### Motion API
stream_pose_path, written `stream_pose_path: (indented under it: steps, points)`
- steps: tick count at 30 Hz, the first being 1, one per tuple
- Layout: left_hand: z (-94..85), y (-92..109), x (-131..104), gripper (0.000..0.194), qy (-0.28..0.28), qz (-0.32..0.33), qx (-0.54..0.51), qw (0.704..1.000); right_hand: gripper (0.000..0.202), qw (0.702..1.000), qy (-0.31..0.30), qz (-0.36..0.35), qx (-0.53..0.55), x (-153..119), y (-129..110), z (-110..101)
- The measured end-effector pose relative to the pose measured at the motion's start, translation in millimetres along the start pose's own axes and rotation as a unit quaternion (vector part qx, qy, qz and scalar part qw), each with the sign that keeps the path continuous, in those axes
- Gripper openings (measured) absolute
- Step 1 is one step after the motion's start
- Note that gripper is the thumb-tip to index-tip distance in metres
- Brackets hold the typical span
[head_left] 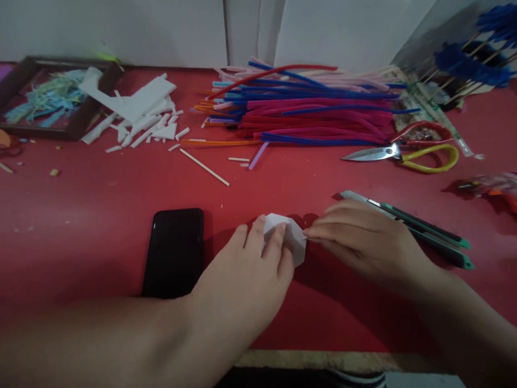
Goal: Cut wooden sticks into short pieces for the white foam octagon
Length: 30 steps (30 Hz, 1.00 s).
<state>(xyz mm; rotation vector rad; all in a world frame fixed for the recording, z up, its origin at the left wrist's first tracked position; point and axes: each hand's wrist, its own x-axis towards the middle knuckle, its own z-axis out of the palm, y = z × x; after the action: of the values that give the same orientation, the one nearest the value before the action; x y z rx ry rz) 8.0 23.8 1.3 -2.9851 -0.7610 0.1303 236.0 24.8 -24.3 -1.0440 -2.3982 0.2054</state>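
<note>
A many-sided white piece [298, 245], paper or thin foam board, lies on the red table. Across it rests my left hand [250, 269], palm down, fingers spread and pressing on its top, hiding its left part. My right hand [359, 240] is closed in a pinch at the piece's right edge; whatever sits between the fingertips is too small to make out. Just behind the right hand are two box cutters [428, 231] with black and green handles, partly covered by it. A black phone [173, 250] lies left of my left hand.
Scissors [393, 152] with red and yellow handles lie at the right. A heap of coloured pipe cleaners [315, 108] spreads along the back. White scraps [141, 110], a dark-framed tray [72, 126], a thin stick [205, 168] and blue fluffy shapes on sticks [472, 67] surround the work area.
</note>
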Motion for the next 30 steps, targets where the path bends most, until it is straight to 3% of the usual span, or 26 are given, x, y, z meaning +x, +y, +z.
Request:
stream_pose_path:
  steps: [23, 30]
  points:
    - [0.7, -1.6, 2.7, 0.038, -0.002, 0.004, 0.005, 1.0, 0.012, 0.999, 0.016, 0.032, -0.037, 1.2, -8.3, 6.7]
    - [2.6, -2.1, 1.4, 0.035, 0.019, -0.002, 0.0, 1.0, 0.007, 0.998, 0.04, 0.038, -0.016, 3.2, -8.2, -0.1]
